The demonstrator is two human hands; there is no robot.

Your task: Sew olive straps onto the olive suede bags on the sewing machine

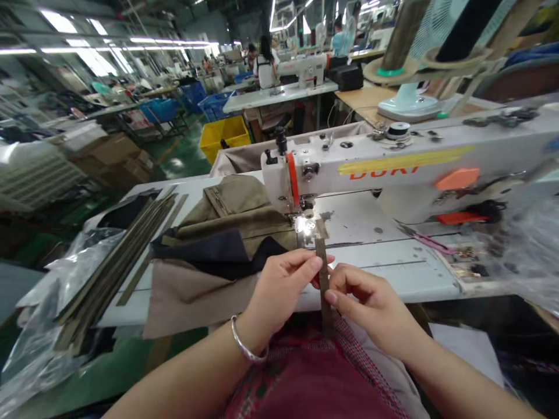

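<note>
A narrow olive fabric strip (322,254) runs from beside the needle area down over the table's front edge. My left hand (286,282) pinches its left side between thumb and fingers. Lower down, my right hand (364,299) pinches the same strip from the right. Just beyond the strip's upper end stands the head of a white sewing machine (279,180). An olive garment piece (236,203) with dark and beige layers lies left of the needle, its right edge close to the presser foot.
A bundle of olive strips (117,262) lies along the table's left end beside clear plastic (65,285). Pink-handled scissors (430,241) rest under the machine arm. Thread cones (404,35) stand at the back right. Beyond are a yellow bin (222,137) and other people.
</note>
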